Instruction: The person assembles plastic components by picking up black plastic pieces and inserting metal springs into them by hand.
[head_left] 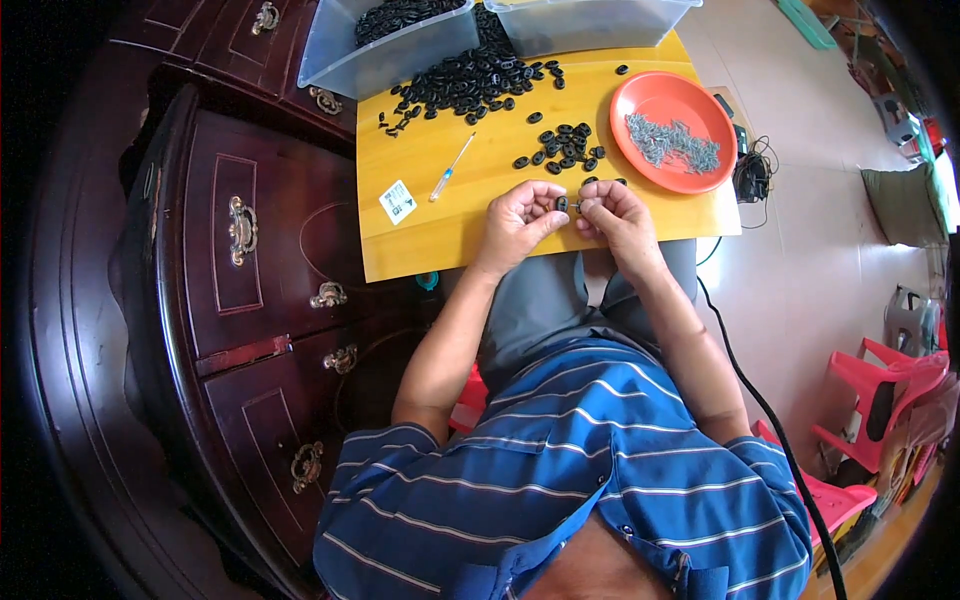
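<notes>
My left hand (518, 228) pinches a small black oval plastic piece (562, 204) between thumb and fingertips, above the near edge of the yellow table. Close beside it, my right hand (622, 222) is closed, its fingertips on a tiny thin item, perhaps a metal pin, too small to make out. The fingertips of both hands almost meet. Just beyond them lies a loose group of black oval pieces (568, 145). To the right, an orange-red plate (625, 95) holds many small silvery metal pins (672, 145).
A larger heap of black pieces (465, 85) lies at the back, by two translucent plastic bins (400, 55). On the yellow table (430, 235) are a thin pen-like tool (445, 178) and a white label (397, 202). Dark wooden drawers (250, 230) stand left; a black cable (745, 370) hangs right.
</notes>
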